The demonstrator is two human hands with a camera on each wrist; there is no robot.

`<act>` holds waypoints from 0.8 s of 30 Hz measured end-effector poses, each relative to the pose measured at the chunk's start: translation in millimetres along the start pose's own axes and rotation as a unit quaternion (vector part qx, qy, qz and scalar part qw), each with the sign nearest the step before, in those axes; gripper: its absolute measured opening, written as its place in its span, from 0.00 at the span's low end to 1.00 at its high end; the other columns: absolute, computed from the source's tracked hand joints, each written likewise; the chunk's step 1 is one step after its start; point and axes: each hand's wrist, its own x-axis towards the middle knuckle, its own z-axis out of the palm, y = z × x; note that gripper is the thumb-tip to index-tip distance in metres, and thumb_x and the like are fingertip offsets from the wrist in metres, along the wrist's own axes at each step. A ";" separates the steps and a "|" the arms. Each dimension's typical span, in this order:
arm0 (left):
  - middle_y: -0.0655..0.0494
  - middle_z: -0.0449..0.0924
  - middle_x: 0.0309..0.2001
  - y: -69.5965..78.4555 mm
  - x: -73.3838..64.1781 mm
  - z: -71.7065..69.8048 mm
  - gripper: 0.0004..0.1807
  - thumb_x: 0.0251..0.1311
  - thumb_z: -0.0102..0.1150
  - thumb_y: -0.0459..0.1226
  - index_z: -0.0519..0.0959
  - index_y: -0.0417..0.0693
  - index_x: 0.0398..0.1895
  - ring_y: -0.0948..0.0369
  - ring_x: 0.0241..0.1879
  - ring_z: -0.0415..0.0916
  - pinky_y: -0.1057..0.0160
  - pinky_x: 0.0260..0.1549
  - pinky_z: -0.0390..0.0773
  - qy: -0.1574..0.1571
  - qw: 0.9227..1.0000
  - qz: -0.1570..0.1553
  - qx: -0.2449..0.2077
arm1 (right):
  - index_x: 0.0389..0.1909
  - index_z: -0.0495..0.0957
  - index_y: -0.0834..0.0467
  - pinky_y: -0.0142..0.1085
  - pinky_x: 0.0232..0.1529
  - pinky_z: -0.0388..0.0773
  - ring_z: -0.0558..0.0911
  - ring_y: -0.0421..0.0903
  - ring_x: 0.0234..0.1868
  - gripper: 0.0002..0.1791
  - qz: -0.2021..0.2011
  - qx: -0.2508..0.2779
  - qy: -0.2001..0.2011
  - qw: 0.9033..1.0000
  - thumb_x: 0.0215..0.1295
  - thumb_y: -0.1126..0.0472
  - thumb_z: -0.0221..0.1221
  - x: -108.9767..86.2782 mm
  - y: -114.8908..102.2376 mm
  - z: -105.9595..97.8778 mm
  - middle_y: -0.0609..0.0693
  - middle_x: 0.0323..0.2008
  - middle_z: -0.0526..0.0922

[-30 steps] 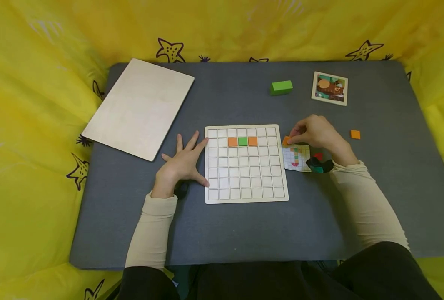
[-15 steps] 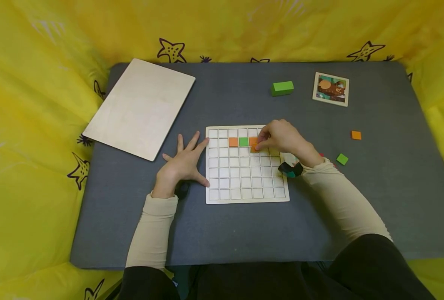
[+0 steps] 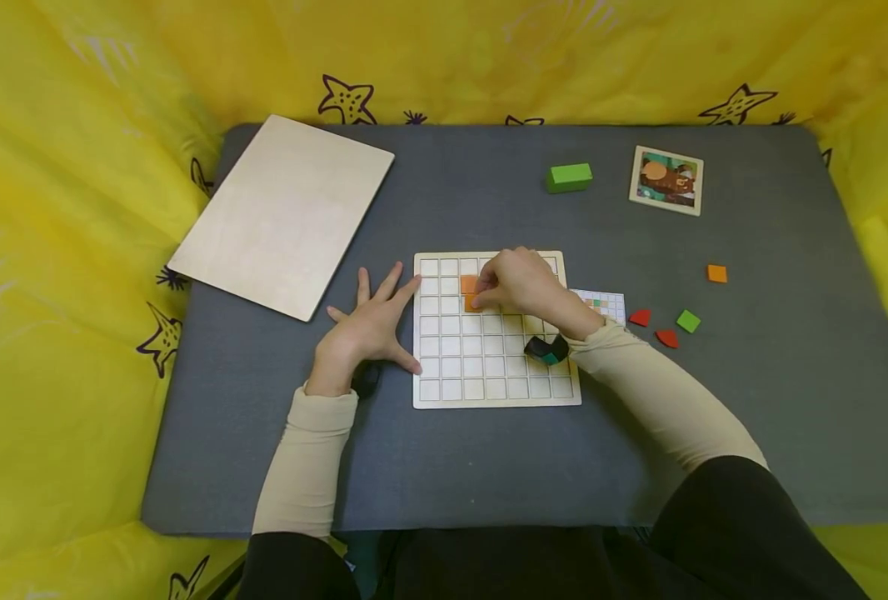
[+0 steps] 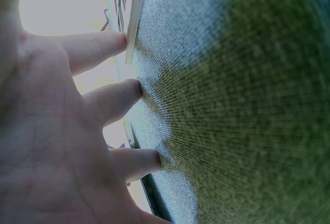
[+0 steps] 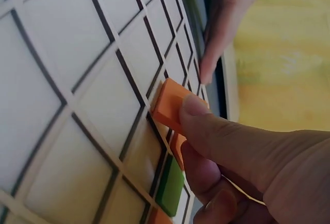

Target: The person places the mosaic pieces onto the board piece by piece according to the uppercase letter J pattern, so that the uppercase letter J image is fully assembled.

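Observation:
My left hand (image 3: 367, 330) lies with fingers spread against the left edge of a wooden grid board (image 3: 451, 390); in the left wrist view its fingertips press on the grey cloth and the board's edge. Above the board, my right hand (image 3: 522, 283) pinches an orange square tile (image 5: 172, 105) between thumb and fingers. The tile is slightly tilted over a cell just below a placed orange tile (image 3: 469, 284). A green tile (image 5: 170, 185) and another orange tile (image 5: 159, 217) sit in the same row, seen in the right wrist view but covered by my hand in the head view.
Right of the board lie a patterned grid card (image 3: 607, 305), red pieces (image 3: 641, 317), a green tile (image 3: 688, 321) and an orange tile (image 3: 717, 273). A green block (image 3: 569, 177) and a bear picture (image 3: 666, 180) are behind. A large wooden panel (image 3: 282, 217) lies left.
My right hand has carried the orange tile from beside the card leftward across the board to the left orange tile's column. The left hand has stayed at the board's edge.

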 end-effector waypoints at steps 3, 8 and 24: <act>0.54 0.22 0.86 0.7 -0.1 -0.7 0.78 0.34 0.88 0.51 0.40 0.61 0.86 0.33 0.79 0.08 0.07 0.56 0.35 -0.002 1.000 -0.001 0.000 | 0.30 0.90 0.53 0.39 0.37 0.75 0.86 0.48 0.34 0.09 -0.002 -0.005 0.003 1.000 0.56 0.52 0.76 -0.3 -2.7 1.8 0.48 0.29 0.91; 0.54 0.22 0.86 0.5 0.1 -0.4 0.79 0.34 0.88 0.51 0.41 0.61 0.86 0.33 0.79 0.08 0.07 0.55 0.35 -0.003 1.000 0.000 0.001 | 0.31 0.91 0.53 0.44 0.41 0.78 0.87 0.50 0.35 0.10 0.006 -0.020 0.011 1.000 0.57 0.51 0.76 0.1 -5.8 4.7 0.49 0.30 0.92; 0.54 0.23 0.86 -1.5 0.4 0.4 0.79 0.34 0.88 0.51 0.41 0.61 0.86 0.33 0.79 0.08 0.07 0.55 0.34 0.001 1.000 0.001 -0.003 | 0.34 0.93 0.50 0.44 0.41 0.64 0.87 0.52 0.39 0.09 0.028 -0.094 0.012 0.995 0.63 0.49 0.72 1.4 -16.6 9.4 0.47 0.36 0.93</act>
